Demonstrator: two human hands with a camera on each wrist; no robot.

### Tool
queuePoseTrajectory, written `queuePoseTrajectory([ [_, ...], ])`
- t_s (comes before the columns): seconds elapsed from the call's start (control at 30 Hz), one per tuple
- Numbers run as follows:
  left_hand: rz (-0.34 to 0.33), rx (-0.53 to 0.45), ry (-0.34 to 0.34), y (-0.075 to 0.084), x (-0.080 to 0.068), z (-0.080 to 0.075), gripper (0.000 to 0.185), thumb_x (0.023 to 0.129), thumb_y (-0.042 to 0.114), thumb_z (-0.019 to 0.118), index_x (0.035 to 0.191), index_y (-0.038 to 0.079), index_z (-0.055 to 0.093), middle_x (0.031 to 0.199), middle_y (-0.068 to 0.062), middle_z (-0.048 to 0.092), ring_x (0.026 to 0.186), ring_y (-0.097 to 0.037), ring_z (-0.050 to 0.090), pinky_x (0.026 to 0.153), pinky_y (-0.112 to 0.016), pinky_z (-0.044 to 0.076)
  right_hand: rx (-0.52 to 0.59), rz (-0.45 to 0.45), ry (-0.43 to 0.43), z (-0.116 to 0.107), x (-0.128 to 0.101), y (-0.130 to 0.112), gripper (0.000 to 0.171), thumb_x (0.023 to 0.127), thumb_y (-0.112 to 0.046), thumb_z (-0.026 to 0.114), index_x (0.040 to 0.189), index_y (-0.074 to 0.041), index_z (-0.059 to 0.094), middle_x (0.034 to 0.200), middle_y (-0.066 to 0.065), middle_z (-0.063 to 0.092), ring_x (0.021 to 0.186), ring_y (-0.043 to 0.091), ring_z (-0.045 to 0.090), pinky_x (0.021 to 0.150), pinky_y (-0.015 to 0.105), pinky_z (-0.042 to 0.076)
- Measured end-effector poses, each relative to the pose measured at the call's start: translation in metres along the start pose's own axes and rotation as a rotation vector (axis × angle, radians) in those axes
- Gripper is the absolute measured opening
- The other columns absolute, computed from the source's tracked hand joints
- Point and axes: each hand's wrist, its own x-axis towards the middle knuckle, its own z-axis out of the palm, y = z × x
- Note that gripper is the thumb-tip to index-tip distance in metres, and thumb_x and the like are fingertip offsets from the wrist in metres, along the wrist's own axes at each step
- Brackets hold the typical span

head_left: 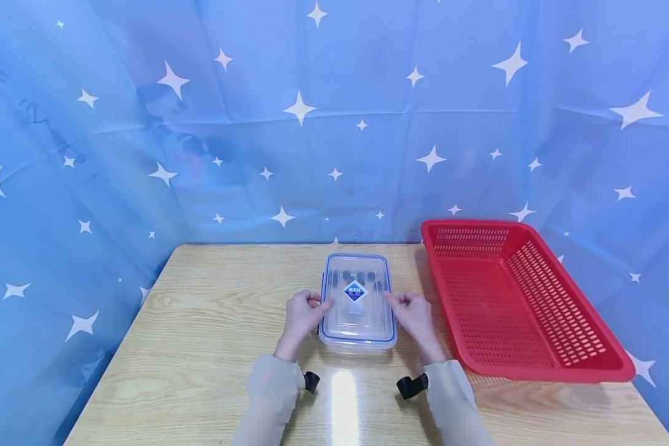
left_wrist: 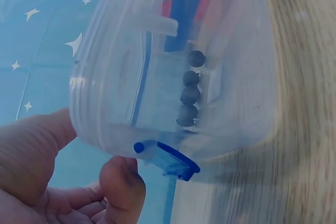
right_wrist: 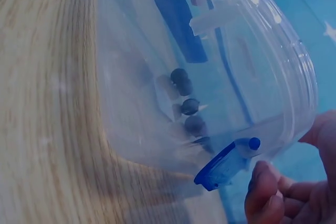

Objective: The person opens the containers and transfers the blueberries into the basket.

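head view: left hand [head_left: 301, 314] and right hand [head_left: 414, 314] (fingers curled) pinching clear box [head_left: 358, 310] lid edges

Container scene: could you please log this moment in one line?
container: lidded, on table | left hand, right hand: at its side clips | red basket: right

A light wooden table [head_left: 201, 347] with visible grain fills the lower part of the head view. A bright patch of overhead light reflects off its glossy surface near the front edge. Behind and to both sides hangs a blue fabric backdrop [head_left: 368, 124] printed with white four-pointed stars of varied sizes. The cloth shows fold creases and wraps around the table's left and right sides.
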Motion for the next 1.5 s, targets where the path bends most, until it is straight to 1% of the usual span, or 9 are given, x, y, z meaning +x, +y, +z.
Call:
queuePoseTrajectory([
  [0.17, -0.046, -0.001, -0.017, 0.001, 0.001, 0.000, 0.030, 0.075, 0.022, 0.076, 0.084, -0.004, 0.064, 0.068, -0.005, 0.059, 0.060, -0.013, 0.052, 0.053, -0.024, 0.046, -0.040, -0.042, 0.022, 0.000, 0.000, -0.002, 0.032, 0.081, -0.030, 0.071, 0.071, 0.000, 0.063, 0.060, 0.003, 0.056, 0.056, 0.014, 0.047, 0.048, 0.023, 0.036],
  [0.37, -0.100, -0.027, -0.013, 0.001, 0.003, 0.001, 0.029, 0.074, 0.022, 0.078, 0.082, -0.002, 0.064, 0.071, -0.006, 0.061, 0.062, -0.014, 0.055, 0.054, -0.024, 0.048, -0.030, -0.033, -0.002, -0.002, -0.002, -0.006, 0.031, 0.083, -0.028, 0.071, 0.072, -0.001, 0.061, 0.061, 0.005, 0.055, 0.057, 0.016, 0.047, 0.048, 0.023, 0.036],
  [0.43, -0.105, -0.036, -0.011, 0.001, 0.003, 0.002, 0.029, 0.073, 0.021, 0.078, 0.083, -0.003, 0.065, 0.071, -0.007, 0.062, 0.062, -0.014, 0.055, 0.054, -0.023, 0.048, -0.028, -0.032, -0.006, -0.002, -0.003, -0.007, 0.030, 0.084, -0.027, 0.070, 0.073, -0.001, 0.061, 0.061, 0.005, 0.055, 0.057, 0.015, 0.047, 0.048, 0.023, 0.036],
  [0.77, -0.103, -0.065, 0.013, 0.005, 0.004, 0.000, 0.029, 0.072, 0.020, 0.079, 0.085, -0.003, 0.066, 0.070, -0.006, 0.062, 0.061, -0.013, 0.054, 0.054, -0.024, 0.048, -0.035, -0.046, 0.010, -0.004, -0.005, -0.010, 0.032, 0.084, -0.029, 0.070, 0.071, 0.000, 0.062, 0.060, 0.006, 0.055, 0.055, 0.016, 0.047, 0.045, 0.022, 0.034],
  [1.03, -0.096, -0.070, 0.019, 0.008, 0.003, -0.001, 0.030, 0.072, 0.022, 0.079, 0.083, -0.002, 0.065, 0.069, -0.005, 0.061, 0.061, -0.013, 0.054, 0.054, -0.024, 0.047, -0.065, -0.054, 0.024, -0.007, -0.005, -0.015, 0.033, 0.085, -0.030, 0.069, 0.072, -0.001, 0.062, 0.059, 0.006, 0.057, 0.054, 0.016, 0.049, 0.047, 0.023, 0.037],
  [1.33, -0.069, -0.093, 0.028, 0.014, 0.001, -0.008, 0.030, 0.073, 0.020, 0.079, 0.085, -0.003, 0.065, 0.071, -0.006, 0.061, 0.062, -0.013, 0.054, 0.055, -0.024, 0.048, -0.032, -0.087, 0.037, -0.014, -0.009, -0.026, 0.032, 0.084, -0.028, 0.070, 0.071, -0.001, 0.061, 0.058, 0.006, 0.055, 0.053, 0.016, 0.047, 0.046, 0.022, 0.036],
  [1.5, -0.067, -0.105, 0.038, 0.018, -0.001, -0.015, 0.029, 0.073, 0.020, 0.079, 0.084, -0.002, 0.065, 0.071, -0.006, 0.061, 0.061, -0.012, 0.054, 0.055, -0.024, 0.048, -0.004, -0.087, 0.015, -0.016, -0.011, -0.030, 0.030, 0.085, -0.028, 0.069, 0.075, -0.001, 0.061, 0.060, 0.006, 0.055, 0.053, 0.015, 0.047, 0.046, 0.021, 0.036],
])
